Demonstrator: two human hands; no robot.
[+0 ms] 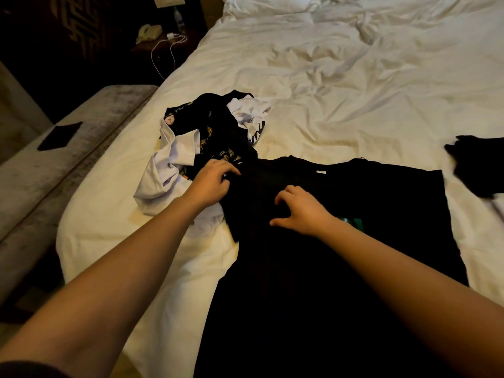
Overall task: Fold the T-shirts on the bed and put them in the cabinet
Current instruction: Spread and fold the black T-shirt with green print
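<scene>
A black T-shirt (341,255) lies spread on the white bed (354,91), collar away from me with a small white label. My left hand (211,182) grips the shirt's left sleeve, fingers curled into the fabric. Just to its right, my right hand (301,210) rests on the shirt near the shoulder with fingers bent and fingertips pressing the cloth. A loose pile of black and white T-shirts (207,137) lies beyond my left hand. Another black garment (477,162) sits at the right edge.
A grey upholstered bench (54,159) runs along the bed's left side with a dark flat object (60,135) on it. A nightstand (163,36) at the back left holds a phone, a bottle and a white cable. Pillows lie at the head.
</scene>
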